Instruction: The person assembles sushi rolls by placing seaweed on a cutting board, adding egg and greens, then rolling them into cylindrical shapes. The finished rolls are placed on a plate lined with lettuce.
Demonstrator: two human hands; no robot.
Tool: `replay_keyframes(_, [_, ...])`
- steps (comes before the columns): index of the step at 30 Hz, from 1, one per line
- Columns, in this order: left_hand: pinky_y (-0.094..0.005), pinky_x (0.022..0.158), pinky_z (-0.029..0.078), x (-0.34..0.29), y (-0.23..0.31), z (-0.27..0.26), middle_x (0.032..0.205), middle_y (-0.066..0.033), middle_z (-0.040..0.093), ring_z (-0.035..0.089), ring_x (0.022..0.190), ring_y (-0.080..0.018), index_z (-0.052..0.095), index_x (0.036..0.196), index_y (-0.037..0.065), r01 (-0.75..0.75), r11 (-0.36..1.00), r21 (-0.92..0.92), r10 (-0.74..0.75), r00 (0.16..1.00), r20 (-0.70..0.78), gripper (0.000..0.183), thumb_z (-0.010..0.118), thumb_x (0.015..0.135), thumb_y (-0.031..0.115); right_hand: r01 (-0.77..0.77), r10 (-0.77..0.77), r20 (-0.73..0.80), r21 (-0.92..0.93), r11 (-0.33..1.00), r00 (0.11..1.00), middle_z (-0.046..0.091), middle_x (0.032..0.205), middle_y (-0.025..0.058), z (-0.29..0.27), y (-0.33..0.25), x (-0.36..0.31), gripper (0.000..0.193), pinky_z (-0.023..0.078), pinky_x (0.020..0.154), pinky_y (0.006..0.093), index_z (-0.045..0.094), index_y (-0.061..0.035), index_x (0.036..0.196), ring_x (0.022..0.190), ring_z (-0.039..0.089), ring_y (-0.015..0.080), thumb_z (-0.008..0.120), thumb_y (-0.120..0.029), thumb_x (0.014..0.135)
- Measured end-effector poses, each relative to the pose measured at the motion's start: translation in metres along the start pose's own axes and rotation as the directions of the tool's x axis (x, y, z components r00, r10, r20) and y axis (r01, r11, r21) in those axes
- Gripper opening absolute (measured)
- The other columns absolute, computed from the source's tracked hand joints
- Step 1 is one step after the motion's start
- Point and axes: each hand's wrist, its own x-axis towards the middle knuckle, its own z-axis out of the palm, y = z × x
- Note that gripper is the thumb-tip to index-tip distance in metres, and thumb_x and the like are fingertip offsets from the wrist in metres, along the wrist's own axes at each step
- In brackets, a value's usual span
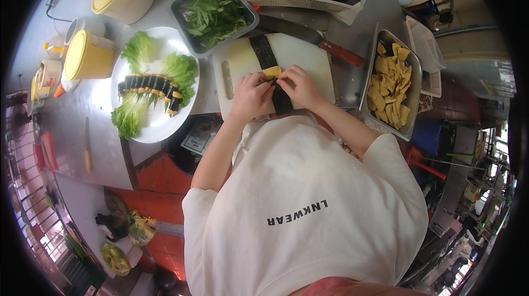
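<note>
The left hand point(252, 95) and right hand point(299, 88) are pinching a folded yellow sheet point(271, 71) over a dark seaweed strip point(263, 50); a wooden-handled knife point(315, 38) is lying beyond the right.

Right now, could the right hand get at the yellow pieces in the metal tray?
Probably yes: the yellow pieces lie uncovered, with only a knife lying near the way, though the right hand is busy at the dark strip.

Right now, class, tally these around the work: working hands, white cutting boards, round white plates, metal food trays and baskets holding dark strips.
Working hands: 2
White cutting boards: 1
Round white plates: 1
Metal food trays: 2
Baskets holding dark strips: 1
Total: 7
</note>
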Motion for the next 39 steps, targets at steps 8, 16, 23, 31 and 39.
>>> replay_keyframes(8, [-0.0393,0.07,0.048,0.007,-0.004,0.003,0.086,-0.0108,0.062,0.059,0.078,-0.0302,0.068,0.079,0.001,0.092,0.992,-0.087,-0.092,0.996,0.001,0.009,0.071,0.073,0.008,0.382,-0.368,0.11,-0.18,0.906,0.923,0.055,0.095,0.0087,-0.009,0.004,-0.004,0.023,0.049,0.073,0.0361,0.063,-0.0032,0.098,0.083,0.056,0.0271,0.071,-0.009,0.077])
replay_keyframes(16, [-0.0384,0.072,0.047,0.014,0.017,-0.007,0.084,-0.01,0.063,0.06,0.079,-0.0294,0.069,0.082,0.002,0.132,0.991,-0.001,-0.132,0.991,0.018,0.011,0.07,0.076,0.01,0.175,-0.155,0.12,-0.187,0.967,0.981,0.052,0.091,0.0115,-0.002,0.004,0.01,0.018,0.046,0.077,0.0369,0.061,-0.0007,0.094,0.087,0.054,0.0286,0.068,-0.007,0.079])
replay_keyframes(23, [-0.0374,0.073,0.047,0.018,-0.005,0.004,0.086,-0.0117,0.061,0.059,0.082,-0.029,0.071,0.09,0.003,0.258,0.966,-0.009,-0.257,0.966,0.029,0.015,0.07,0.076,0.009,0.174,-0.172,0.169,0.005,0.985,0.971,0.053,0.094,0.011,-0.012,0.005,0.013,0.024,0.047,0.08,0.0369,0.063,-0.0039,0.101,0.088,0.055,0.0281,0.07,-0.006,0.078])
replay_keyframes(31, [-0.0352,0.075,0.05,0.016,-0.013,0.005,0.098,-0.011,0.058,0.058,0.087,-0.0261,0.071,0.1,0.007,0.229,0.965,-0.125,-0.234,0.972,-0.031,0.03,0.075,0.071,0.009,0.186,-0.173,0.169,-0.066,0.98,0.97,0.052,0.099,0.0105,-0.011,0.013,0.024,0.027,0.045,0.083,0.0366,0.063,-0.0045,0.102,0.094,0.052,0.0286,0.071,-0.008,0.077])
replay_keyframes(39, [-0.0363,0.075,0.05,0.015,-0.007,-0.003,0.105,-0.0088,0.058,0.058,0.088,-0.025,0.069,0.102,0.009,0.173,0.985,0.014,-0.173,0.985,0.006,0.033,0.076,0.07,0.012,0.164,-0.133,0.224,-0.122,0.979,0.965,0.05,0.099,0.0104,-0.011,0.014,0.035,0.021,0.042,0.084,0.0358,0.062,-0.0033,0.101,0.095,0.049,0.0279,0.068,-0.01,0.082])
